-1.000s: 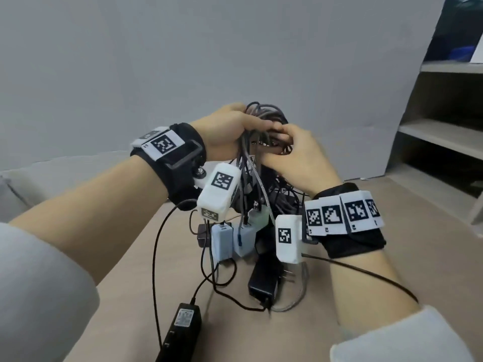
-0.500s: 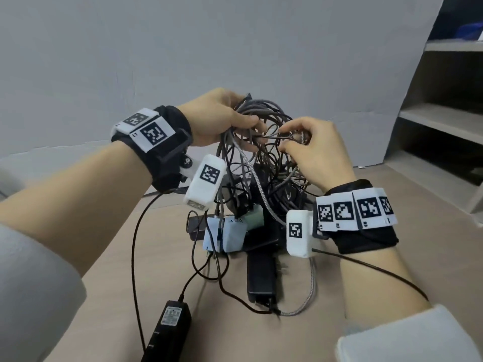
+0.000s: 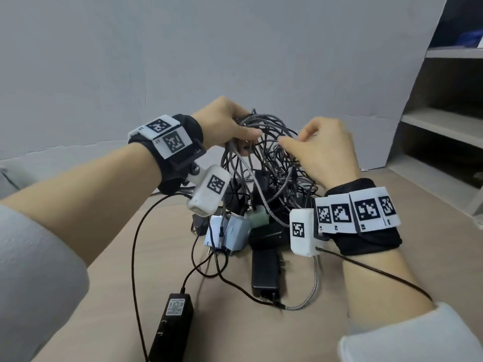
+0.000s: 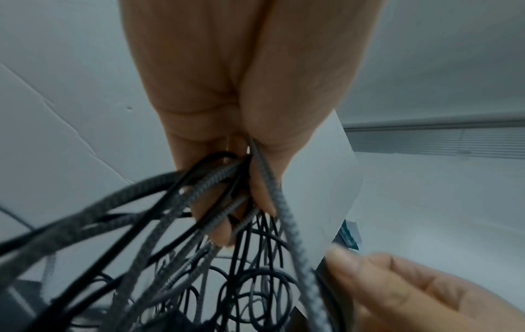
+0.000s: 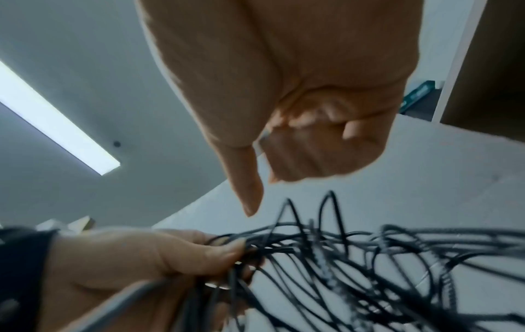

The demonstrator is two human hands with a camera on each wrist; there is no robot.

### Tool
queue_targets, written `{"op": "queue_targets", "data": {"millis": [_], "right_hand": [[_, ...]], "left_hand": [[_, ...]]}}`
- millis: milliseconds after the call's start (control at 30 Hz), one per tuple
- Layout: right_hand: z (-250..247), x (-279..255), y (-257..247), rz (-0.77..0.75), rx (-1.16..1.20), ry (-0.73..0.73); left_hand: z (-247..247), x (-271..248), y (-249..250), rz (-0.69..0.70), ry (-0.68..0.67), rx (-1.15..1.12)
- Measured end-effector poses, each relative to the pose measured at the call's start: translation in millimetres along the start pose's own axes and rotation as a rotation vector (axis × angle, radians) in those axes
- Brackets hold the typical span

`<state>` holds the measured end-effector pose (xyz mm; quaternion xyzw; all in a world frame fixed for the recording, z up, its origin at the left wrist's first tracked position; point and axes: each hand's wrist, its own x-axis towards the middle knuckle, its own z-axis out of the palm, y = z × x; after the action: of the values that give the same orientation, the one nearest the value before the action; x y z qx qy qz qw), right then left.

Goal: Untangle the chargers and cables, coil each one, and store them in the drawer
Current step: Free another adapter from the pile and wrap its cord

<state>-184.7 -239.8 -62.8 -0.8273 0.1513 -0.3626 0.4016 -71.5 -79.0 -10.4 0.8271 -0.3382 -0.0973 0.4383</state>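
The left hand holds the top of a tangle of cables lifted above the counter; its fingers are curled round a bunch of black and grey braided strands, the thumb closing against them. The right hand is at the other side of the tangle, its thumb stretched toward the loops and its fingers curled in toward the palm. From the right wrist view they hold nothing plainly (the thumb tip hangs just above the strands, apart from them), while the head view leaves it unclear whether a thin cable is pinched.

The tangle hangs down to a heap of chargers on the counter between the forearms: two pale blue plug blocks side by side, a pale green plug just behind them, and a black power brick lying lengthwise toward the camera. A second black adapter with a label lies nearer, to the left, its thin black lead running up into the heap. A silver braided cable curves along the counter beside the black power brick. Open shelves stand at the right.
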Motion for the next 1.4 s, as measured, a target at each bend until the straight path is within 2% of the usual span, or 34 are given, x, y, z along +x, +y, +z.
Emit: {"op": "queue_targets", "data": {"millis": [67,100,233,600,767,867,967,1100,1167,1267,1400], "right_hand": [[4,-3,-6,0.007,0.167,-0.090],[6,-4,-7,0.002,0.179,-0.131],[11,-1,0,-0.057,0.063,-0.207],[5,1,-1,-0.127,0.281,-0.066],[10,4,4,-0.107,0.257,-0.062],[14,8,12,-0.079,0.221,-0.056],[18,11,21,-0.015,0.213,-0.108],[16,14,25,0.084,0.272,-0.101],[12,15,25,0.093,0.274,-0.070],[9,14,24,0.084,0.256,-0.045],[10,9,19,0.041,0.275,-0.036]], "left_hand": [[3,0,2,-0.015,0.015,-0.050],[4,0,4,-0.017,0.020,-0.076],[7,0,18,-0.013,0.016,-0.188],[-4,-4,32,0.121,-0.110,-0.200],[-4,-5,22,0.116,-0.109,-0.099],[-4,-3,16,0.097,-0.067,-0.028],[-6,0,6,0.045,-0.022,0.070],[-13,7,-13,-0.021,0.059,0.445],[-16,8,-22,-0.042,0.079,0.503],[-18,10,-31,-0.023,0.094,0.504],[-16,10,-38,0.073,0.058,0.612]]}}
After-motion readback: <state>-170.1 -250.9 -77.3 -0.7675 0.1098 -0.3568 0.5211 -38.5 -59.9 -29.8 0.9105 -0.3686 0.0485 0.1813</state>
